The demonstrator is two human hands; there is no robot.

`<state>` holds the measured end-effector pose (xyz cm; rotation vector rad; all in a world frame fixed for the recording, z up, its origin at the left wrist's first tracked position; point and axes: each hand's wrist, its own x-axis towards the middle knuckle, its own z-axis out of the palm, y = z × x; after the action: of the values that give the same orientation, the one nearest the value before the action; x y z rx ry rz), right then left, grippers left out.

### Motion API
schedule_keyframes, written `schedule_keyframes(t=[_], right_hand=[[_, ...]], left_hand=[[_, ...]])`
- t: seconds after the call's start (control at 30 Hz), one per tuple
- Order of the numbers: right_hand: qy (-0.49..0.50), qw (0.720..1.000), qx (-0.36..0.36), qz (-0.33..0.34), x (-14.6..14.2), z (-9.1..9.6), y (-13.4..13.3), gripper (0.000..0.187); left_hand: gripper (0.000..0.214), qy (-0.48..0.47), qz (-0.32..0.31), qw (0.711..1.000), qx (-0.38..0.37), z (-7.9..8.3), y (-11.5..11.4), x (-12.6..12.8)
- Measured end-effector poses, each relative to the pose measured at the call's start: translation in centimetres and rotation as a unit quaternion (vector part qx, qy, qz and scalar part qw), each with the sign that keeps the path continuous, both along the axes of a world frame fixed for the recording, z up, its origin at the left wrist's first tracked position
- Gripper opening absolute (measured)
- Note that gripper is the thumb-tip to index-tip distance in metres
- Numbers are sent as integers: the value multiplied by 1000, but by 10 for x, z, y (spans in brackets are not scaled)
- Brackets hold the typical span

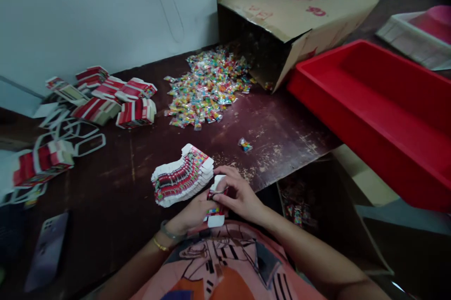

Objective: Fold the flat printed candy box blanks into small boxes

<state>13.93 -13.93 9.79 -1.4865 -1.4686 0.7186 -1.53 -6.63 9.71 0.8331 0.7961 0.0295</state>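
Close to my body, a small printed carton with white end flaps is held between both hands. My left hand grips it from the left, and my right hand has thumb and fingers closed on its upper part. Whether anything is inside the carton I cannot tell. Just beyond my left hand lies a fanned stack of flat red-and-white cartons. A single clear-wrapped candy packet rests on the table past my right hand. Farther back spreads a heap of similar colourful packets.
A large cardboard box lies with its open side toward the heap. At right is a red tray, with an open box of packets below the table edge. Bundled cartons, white bands and a phone occupy the left.
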Motion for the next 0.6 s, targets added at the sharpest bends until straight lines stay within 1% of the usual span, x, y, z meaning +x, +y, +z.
schedule_keyframes(t=[0.07, 0.1, 0.13, 0.2, 0.23, 0.27, 0.3, 0.33, 0.4, 0.43, 0.53, 0.6], right_hand=[[24, 998, -37, 44, 12, 2, 2, 13], [37, 994, -60, 81, 19, 3, 4, 13], [61, 986, -86, 130, 27, 2, 6, 15], [128, 955, -129, 236, 43, 1, 10, 21], [155, 940, -139, 271, 48, 0, 10, 23], [173, 933, -145, 280, 52, -2, 10, 25], [181, 935, -147, 266, 53, -3, 9, 25], [184, 942, -149, 238, 52, -5, 6, 25], [201, 950, -166, 174, 44, -8, -2, 25], [213, 949, -178, 148, 38, -10, -6, 25], [254, 944, -191, 89, 23, -11, -20, 20], [301, 932, -190, 61, 17, -12, -27, 25]], left_hand=[[25, -3, -14, 1000, 17, 2, 2, 3], [23, -9, -36, 999, 8, 3, 4, 5], [21, -26, -67, 997, -11, 3, 5, 6], [24, -63, -130, 989, -41, 1, 5, 8], [28, -70, -141, 987, -42, -2, 4, 9], [32, -66, -129, 989, -29, -6, 2, 10], [36, -54, -101, 993, 0, -11, -2, 11], [39, -35, -63, 997, 41, -17, -5, 11], [41, 0, -2, 993, 122, -26, -13, 10], [40, 11, 10, 988, 156, -29, -16, 8], [34, 26, 47, 969, 241, -30, -22, 0], [40, 21, 83, 955, 283, -26, -23, -6]])
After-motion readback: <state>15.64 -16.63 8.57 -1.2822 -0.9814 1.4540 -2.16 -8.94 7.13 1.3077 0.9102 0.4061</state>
